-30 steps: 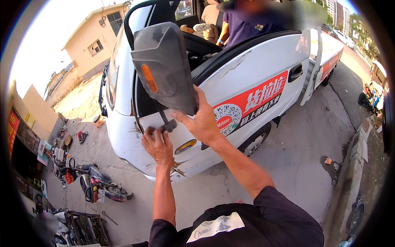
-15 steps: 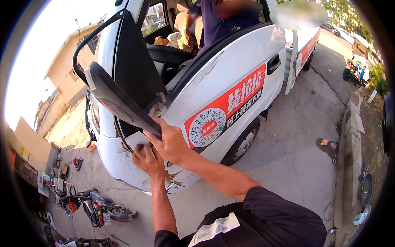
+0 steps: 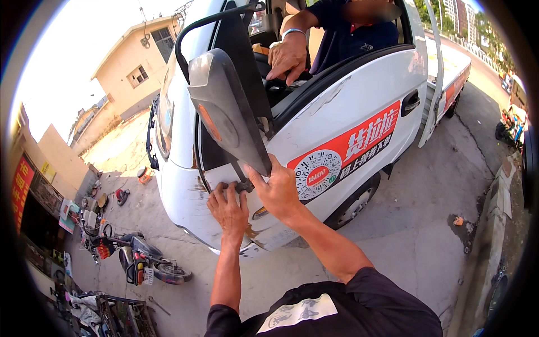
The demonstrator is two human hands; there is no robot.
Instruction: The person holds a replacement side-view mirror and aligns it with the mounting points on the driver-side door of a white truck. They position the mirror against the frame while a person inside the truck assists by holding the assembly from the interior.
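Light truck: its scraped white door (image 3: 359, 87) is filling my view ahead, a red-and-black sticker (image 3: 359, 143) spreading across it.
Window: a co-worker's hand (image 3: 288, 58) is hanging in the opening, near the mirror.
Ground: a motorcycle (image 3: 149, 258) is occupying the left.
Wing mirror (image 3: 231, 106): I'm clamping its lower end in my right hand (image 3: 281, 191); my left hand (image 3: 229, 210) is touching the bracket foot (image 3: 242, 184) below, grip unclear.
Housing: showing scuffed grey-black plastic, orange reflector (image 3: 209, 122), tilting.
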